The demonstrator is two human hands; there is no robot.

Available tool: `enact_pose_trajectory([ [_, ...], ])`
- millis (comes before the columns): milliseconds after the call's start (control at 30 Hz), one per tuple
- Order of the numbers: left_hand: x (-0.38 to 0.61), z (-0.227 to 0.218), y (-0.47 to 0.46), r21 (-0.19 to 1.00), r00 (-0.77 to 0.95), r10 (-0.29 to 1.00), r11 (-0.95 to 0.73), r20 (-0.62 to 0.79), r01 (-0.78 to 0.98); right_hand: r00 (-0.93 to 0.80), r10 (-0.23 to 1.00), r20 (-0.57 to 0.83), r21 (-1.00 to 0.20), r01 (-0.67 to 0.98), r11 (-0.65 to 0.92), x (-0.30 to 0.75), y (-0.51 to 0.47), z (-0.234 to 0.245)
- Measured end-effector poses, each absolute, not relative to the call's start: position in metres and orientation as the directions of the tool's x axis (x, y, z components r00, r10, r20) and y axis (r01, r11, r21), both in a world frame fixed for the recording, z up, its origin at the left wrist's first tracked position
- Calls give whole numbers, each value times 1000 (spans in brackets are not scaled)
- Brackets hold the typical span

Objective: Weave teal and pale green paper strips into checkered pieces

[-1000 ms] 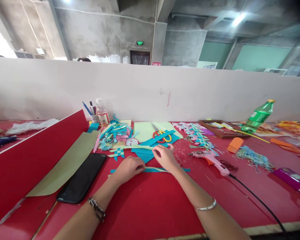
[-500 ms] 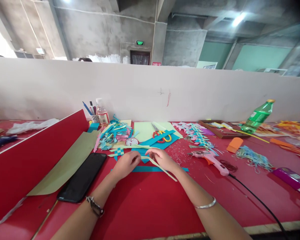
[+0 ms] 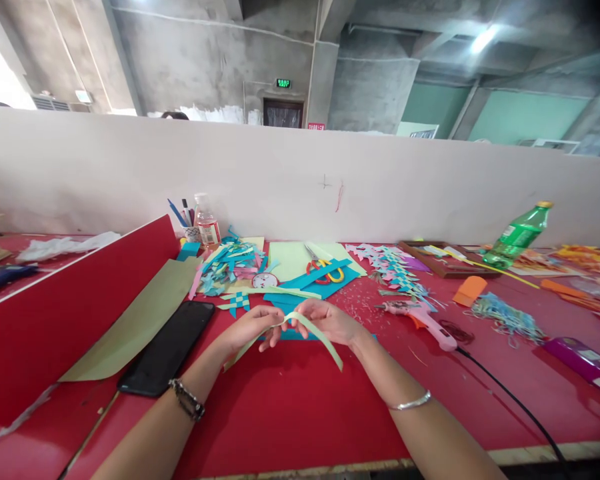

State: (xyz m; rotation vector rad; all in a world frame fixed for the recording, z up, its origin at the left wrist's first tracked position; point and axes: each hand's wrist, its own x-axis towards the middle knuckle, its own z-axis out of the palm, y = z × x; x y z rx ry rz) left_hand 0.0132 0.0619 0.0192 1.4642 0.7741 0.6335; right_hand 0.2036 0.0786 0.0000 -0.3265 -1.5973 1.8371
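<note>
My left hand [image 3: 253, 327] and my right hand [image 3: 330, 320] meet above the red table [image 3: 300, 407], and both pinch a pale green paper strip [image 3: 320, 333] at its bend. The strip arches between my fingers, with one end hanging left and the other down to the right. A blue paper strip [image 3: 290, 335] lies flat on the table under my hands. Just beyond them lie blue paper pieces [image 3: 300, 293] and a small woven blue-and-green square [image 3: 237, 303].
A black phone [image 3: 167, 347] and olive paper sheet [image 3: 140, 320] lie left, beside a red divider [image 3: 70, 313]. Scissors [image 3: 323, 267], a pile of strips [image 3: 227, 267], a pink glue gun [image 3: 420, 320] with black cord, and a green bottle [image 3: 517, 233] sit further back and right.
My hands lifted the pale green strip off the table, where it lay along the blue one, and bent it into an arch between them.
</note>
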Motion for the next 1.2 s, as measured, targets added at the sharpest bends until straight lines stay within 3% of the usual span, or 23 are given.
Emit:
enact_pose_trajectory([
  [100,13,20,60,995,643,760,50,-95,87,-714,648,266,-922,-385,-46,202,76,2],
  [500,13,15,60,994,681,724,70,-108,82,-708,674,211,-940,-337,-59,196,73,8],
  [967,16,13,57,989,700,700,128,-142,73,-768,602,218,-959,-283,-14,196,75,5],
  [1200,18,19,53,988,709,688,116,-156,104,-765,588,263,-965,-217,150,196,71,7],
])
